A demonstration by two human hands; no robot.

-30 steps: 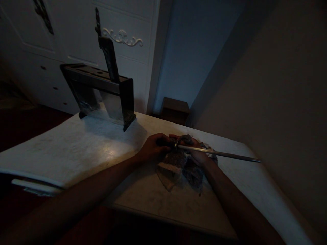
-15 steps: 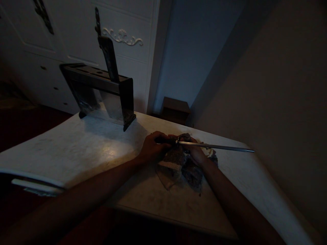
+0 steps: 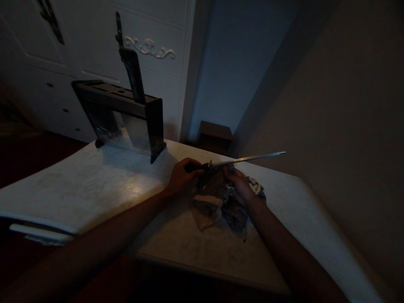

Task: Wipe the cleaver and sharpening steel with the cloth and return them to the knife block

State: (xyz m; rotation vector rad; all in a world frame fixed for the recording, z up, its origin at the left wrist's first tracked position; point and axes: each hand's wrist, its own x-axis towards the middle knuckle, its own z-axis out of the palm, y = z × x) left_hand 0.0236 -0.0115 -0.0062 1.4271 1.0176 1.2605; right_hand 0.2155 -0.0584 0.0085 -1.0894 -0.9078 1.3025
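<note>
My left hand (image 3: 184,176) is closed round the black handle of a sharpening steel (image 3: 249,159). The long thin rod points right, its tip slightly raised above the table. My right hand (image 3: 238,183) grips a crumpled grey-brown cloth (image 3: 213,191) just below the rod, near the handle end. Part of the cloth is gathered up against the steel, and the rest hangs down over the tabletop. In the dim light, exactly how the cloth meets the rod is hard to make out.
A knife block (image 3: 154,122) with clear sides stands at the back left of the pale table (image 3: 126,185), a black-handled knife (image 3: 134,73) upright in it. Behind are white cabinets (image 3: 160,25) and a small brown box-like piece (image 3: 216,131). A wall (image 3: 341,109) rises on the right.
The steel's tip has swung upward and moved left, so the rod now slopes up to the right. My left hand has shifted slightly left and up; my right hand still holds the cloth.
</note>
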